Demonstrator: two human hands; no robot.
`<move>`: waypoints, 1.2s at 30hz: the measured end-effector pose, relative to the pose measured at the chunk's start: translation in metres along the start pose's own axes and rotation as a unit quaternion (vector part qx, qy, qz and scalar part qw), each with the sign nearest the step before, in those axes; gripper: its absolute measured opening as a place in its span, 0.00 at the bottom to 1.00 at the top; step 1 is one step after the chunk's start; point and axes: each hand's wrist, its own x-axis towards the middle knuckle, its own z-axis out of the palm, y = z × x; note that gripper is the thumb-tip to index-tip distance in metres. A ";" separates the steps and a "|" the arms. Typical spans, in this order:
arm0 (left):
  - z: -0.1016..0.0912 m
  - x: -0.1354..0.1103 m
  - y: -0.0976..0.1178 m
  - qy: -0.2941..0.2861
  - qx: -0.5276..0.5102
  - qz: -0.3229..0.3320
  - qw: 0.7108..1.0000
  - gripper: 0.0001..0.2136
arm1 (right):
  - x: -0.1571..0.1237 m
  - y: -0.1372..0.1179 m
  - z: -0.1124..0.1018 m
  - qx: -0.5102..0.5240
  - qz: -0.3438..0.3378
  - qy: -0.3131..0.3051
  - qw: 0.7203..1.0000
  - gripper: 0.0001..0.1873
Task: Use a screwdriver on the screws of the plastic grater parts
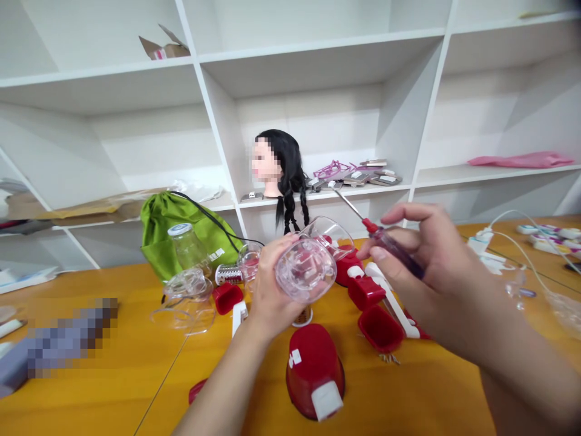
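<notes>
Left hand (272,290) curled round the clear cup (306,270) mid-frame, and there's the right hand (436,260), fingers half-bent, gripping a screwdriver (371,226) right of centre, red tub (313,357) lower centre

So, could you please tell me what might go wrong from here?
The screwdriver in the right hand could slip and jab the left hand if brought to the clear container held there. That container looks smooth, so it might slide out of the grip. Also, what look like small screws lie loose on the table by an open red container, and could get knocked and scattered.
</notes>
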 end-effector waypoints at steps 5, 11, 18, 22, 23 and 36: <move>-0.003 0.003 0.001 -0.040 0.044 0.038 0.997 0.41 | 0.003 -0.001 -0.009 -0.049 -0.030 0.026 0.998 0.07; -0.007 0.005 -0.001 -0.073 0.097 0.059 0.991 0.41 | 0.006 -0.006 -0.014 -0.102 -0.074 0.033 0.992 0.04; -0.010 0.007 -0.003 -0.090 0.144 0.080 0.982 0.41 | 0.003 -0.008 -0.013 -0.160 -0.086 0.045 0.982 0.04; -0.011 0.008 -0.003 -0.099 0.181 0.106 0.973 0.40 | 0.002 -0.007 -0.009 -0.172 -0.097 0.047 0.979 0.06; -0.011 0.008 -0.003 -0.102 0.190 0.113 0.970 0.39 | 0.002 -0.007 -0.008 -0.173 -0.099 0.046 0.979 0.06; -0.012 0.008 -0.003 -0.111 0.240 0.151 0.952 0.36 | 0.002 -0.011 0.002 -0.221 -0.113 0.043 0.968 0.08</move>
